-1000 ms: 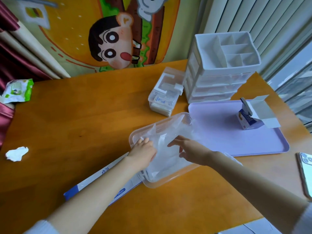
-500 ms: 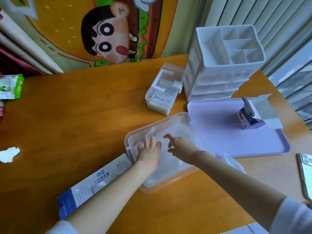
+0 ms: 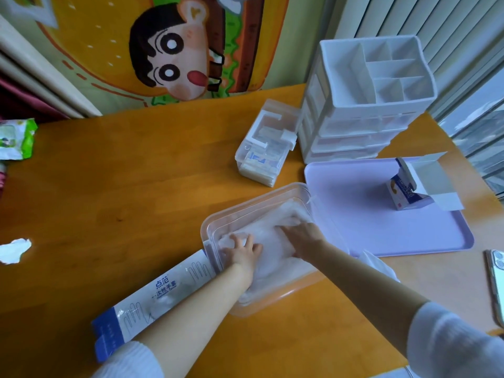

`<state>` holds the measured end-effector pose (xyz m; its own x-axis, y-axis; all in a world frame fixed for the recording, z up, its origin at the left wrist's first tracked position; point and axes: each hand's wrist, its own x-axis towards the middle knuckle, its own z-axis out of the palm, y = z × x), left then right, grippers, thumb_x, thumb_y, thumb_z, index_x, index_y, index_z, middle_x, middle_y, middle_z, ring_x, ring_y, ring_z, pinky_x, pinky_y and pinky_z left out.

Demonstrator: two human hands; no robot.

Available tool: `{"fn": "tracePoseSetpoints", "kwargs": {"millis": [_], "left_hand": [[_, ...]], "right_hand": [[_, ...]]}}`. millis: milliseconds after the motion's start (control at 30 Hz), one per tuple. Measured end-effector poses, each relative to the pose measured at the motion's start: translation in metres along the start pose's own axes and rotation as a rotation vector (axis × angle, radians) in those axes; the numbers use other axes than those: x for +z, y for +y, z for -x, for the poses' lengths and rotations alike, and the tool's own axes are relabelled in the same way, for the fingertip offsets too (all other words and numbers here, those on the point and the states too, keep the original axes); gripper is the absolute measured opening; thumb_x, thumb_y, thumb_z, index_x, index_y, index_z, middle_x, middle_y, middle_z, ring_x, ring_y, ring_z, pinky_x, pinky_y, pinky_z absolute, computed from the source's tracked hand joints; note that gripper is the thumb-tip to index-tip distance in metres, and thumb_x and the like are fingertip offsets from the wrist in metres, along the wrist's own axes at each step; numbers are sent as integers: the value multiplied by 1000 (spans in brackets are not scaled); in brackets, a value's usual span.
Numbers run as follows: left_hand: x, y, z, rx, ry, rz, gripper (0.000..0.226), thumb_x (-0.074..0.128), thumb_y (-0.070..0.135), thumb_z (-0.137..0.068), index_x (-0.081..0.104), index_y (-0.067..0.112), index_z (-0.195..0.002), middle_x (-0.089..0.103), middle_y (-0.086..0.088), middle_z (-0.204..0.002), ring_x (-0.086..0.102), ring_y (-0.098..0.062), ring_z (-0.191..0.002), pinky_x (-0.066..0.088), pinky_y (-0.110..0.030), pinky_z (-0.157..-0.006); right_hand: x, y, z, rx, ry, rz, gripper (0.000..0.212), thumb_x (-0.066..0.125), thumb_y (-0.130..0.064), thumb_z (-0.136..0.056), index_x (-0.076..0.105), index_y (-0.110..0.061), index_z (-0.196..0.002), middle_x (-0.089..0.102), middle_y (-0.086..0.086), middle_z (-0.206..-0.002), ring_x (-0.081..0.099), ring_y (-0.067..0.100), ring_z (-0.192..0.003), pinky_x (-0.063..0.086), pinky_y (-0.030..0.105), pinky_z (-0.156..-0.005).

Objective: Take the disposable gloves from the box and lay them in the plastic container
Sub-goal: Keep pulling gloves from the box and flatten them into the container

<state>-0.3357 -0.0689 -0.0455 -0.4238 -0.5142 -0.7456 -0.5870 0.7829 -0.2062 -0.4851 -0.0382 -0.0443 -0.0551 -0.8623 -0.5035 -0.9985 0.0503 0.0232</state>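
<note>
Far to the left of the plastic container [image 3: 215,223] lie one green wipes packet [image 3: 16,139] and one crumpled tissue [image 3: 15,251]; nearer, one long flat glove box [image 3: 152,298] slants up from the near left, its far end touching the container's left wall; we see the left hand [image 3: 242,252] inside the container, fingers spread and flat, pressing down on the disposable gloves [image 3: 272,233]; the gloves lie as one cloudy pile directly beneath both hands, seeming to run from the container's near wall toward its far right corner, and we cannot count single gloves; the right hand [image 3: 302,238] rests palm down on the same pile, fingers apparently straight and gripping nothing; we judge the left hand the nearer one to the glove box, should more gloves be wanted; beyond the container stands one small clear lidded box [image 3: 267,148]; to its far right, one white drawer organiser [image 3: 362,99]; touching the container's right side, one lilac tray [image 3: 368,227] bearing one open carton [image 3: 414,186]; farthest right, one phone [image 3: 495,279].
</note>
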Motion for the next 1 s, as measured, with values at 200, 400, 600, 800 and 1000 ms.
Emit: {"fn": "tracePoseSetpoints", "kwargs": {"millis": [200, 400, 600, 800, 1000], "left_hand": [[-3, -3, 6, 14, -9, 10, 89, 69, 23, -84, 8, 9, -147, 7, -17, -152, 11, -49, -139, 41, -50, -99], [-6, -17, 27, 19, 209, -38, 44, 52, 25, -95, 39, 11, -135, 44, -12, -139, 43, -33, -128, 34, -44, -104], [4, -43, 72, 59, 623, 135, 31, 42, 20, -99, 48, 15, -129, 51, -5, -127, 45, -24, -121, 30, -39, -100], [55, -81, 114, -166, 747, 391, 28, 54, 22, -93, 50, 20, -121, 50, -2, -118, 49, -21, -111, 37, -38, -92], [128, -94, 129, -297, 265, 484, 53, 41, 39, -98, 22, 20, -144, 25, -6, -146, 26, -27, -134, 29, -44, -107]], "right_hand": [[-6, 3, 9, -109, -104, 40, 46, 48, -22, -97, 32, -11, -139, 44, 13, -136, 39, 27, -133, 39, 23, -95], [-27, -5, 32, 34, -48, -17, 47, 51, -26, -96, 38, -13, -139, 48, 6, -136, 48, 26, -124, 42, 36, -95], [-45, -56, 70, -21, 400, -190, 29, 45, -22, -99, 52, -15, -126, 61, 1, -117, 60, 23, -105, 47, 32, -71], [-31, -132, 87, -478, 648, -322, 42, 76, 4, -65, 60, -9, -102, 62, 6, -87, 61, 23, -72, 47, 27, -48], [8, -193, 69, -636, 302, -109, 50, 47, 6, -89, 37, 0, -137, 40, 19, -139, 40, 34, -127, 44, 44, -96]]}}
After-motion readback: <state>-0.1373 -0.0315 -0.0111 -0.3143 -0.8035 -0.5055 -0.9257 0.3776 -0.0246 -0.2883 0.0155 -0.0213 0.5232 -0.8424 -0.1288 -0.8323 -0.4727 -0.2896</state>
